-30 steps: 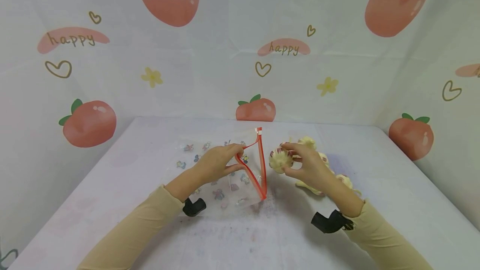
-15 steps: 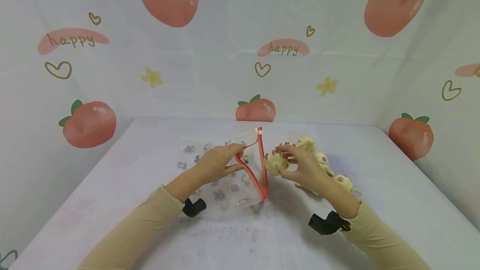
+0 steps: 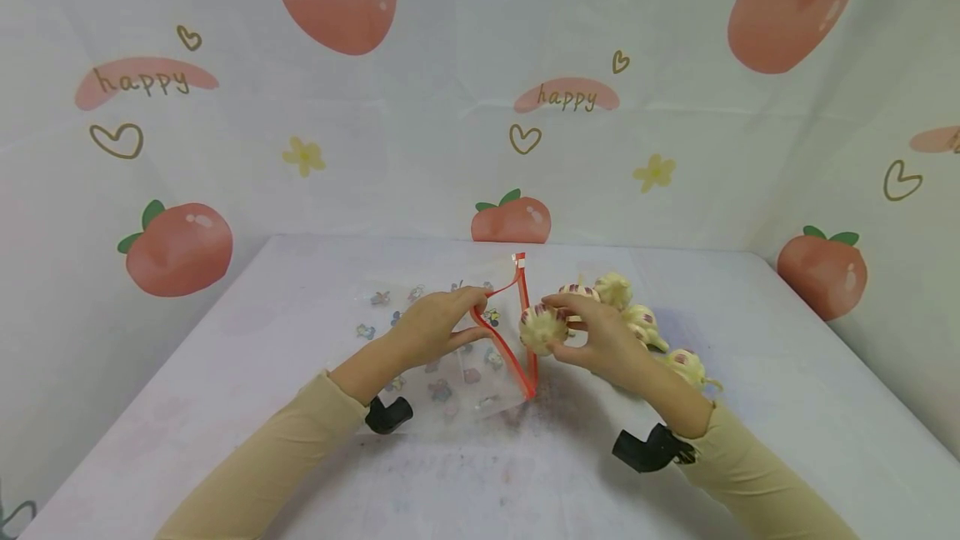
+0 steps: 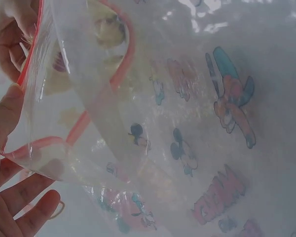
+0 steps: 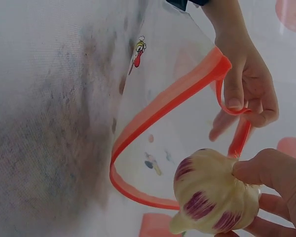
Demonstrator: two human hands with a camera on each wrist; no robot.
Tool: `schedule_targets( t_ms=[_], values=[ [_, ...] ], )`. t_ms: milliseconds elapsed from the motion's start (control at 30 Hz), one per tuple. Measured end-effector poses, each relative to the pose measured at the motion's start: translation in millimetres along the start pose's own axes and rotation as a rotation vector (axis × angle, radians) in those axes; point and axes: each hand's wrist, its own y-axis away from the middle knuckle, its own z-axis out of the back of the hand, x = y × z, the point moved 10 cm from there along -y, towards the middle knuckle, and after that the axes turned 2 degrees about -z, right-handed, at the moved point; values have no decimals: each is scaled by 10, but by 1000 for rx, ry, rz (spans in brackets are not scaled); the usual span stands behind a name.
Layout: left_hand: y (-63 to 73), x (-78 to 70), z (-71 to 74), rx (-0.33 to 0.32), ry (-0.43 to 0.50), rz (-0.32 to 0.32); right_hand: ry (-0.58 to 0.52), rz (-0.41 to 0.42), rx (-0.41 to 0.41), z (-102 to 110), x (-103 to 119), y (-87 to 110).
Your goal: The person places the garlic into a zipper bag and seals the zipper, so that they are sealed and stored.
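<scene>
A clear zip bag (image 3: 468, 382) with cartoon prints and a red zip rim lies on its side, its mouth facing right. My left hand (image 3: 427, 327) pinches one edge of that red rim between thumb and fingers and holds the mouth apart. In my right hand (image 3: 611, 344) is a garlic bulb (image 3: 542, 329), cream with purple streaks, gripped by the thumb and fingertips right at the bag's mouth. The right wrist view shows the same garlic bulb (image 5: 212, 192) in front of the red rim (image 5: 160, 106). Whether it touches the rim, I cannot tell.
Several more garlic bulbs (image 3: 613, 290) lie behind and beside my right hand, partly hidden by it. One bulb (image 3: 684, 365) sits nearest my right forearm. A printed cloth backdrop (image 3: 420, 165) rises behind the white table (image 3: 300, 273).
My right hand has moved left with the garlic bulb, from beside the bag to its mouth. The left hand and the bag have hardly moved.
</scene>
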Motion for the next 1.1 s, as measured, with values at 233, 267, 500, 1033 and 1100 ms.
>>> schedule_targets(
  t_ms=[233, 267, 500, 1033, 1100],
  values=[
    [3, -4, 13, -13, 4, -4, 17, -15, 17, -51, 14, -11],
    [4, -6, 15, -18, 6, -7, 21, -14, 17, -57, 16, -12],
    [0, -31, 44, -43, 17, -28, 47, 7, 19, -89, 34, -18],
    [-4, -28, 61, -43, 9, -16, -27, 45, 47, -169, 108, -48],
    [-7, -30, 74, -45, 7, -13, -29, 58, 47, -178, 112, -51]
  ],
)
